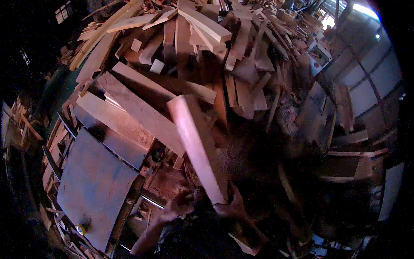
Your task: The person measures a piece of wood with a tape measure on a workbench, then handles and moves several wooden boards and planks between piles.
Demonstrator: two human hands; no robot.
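A thick wooden beam [196, 151] stands tilted in front of me, its upper end leaning far and slightly left. My right hand [230, 205] is closed round its lower end, close to my body. To the left of that end is my left hand [179, 206], with its fingers loosely bent and apart, touching nothing that I can make out. Its fingertips are dim. Beyond the left hand lies a sawdust-covered patch of the machine bed [170, 183], with a metal rod [152, 202] beside it.
A flat metal machine table [97, 185] lies at the left, with a small yellow tape measure [80, 229] near its edge. Wide planks [138, 108] rest beyond it. A big heap of offcuts [246, 47] fills the far side. Stacked boards [351, 166] stand at the right.
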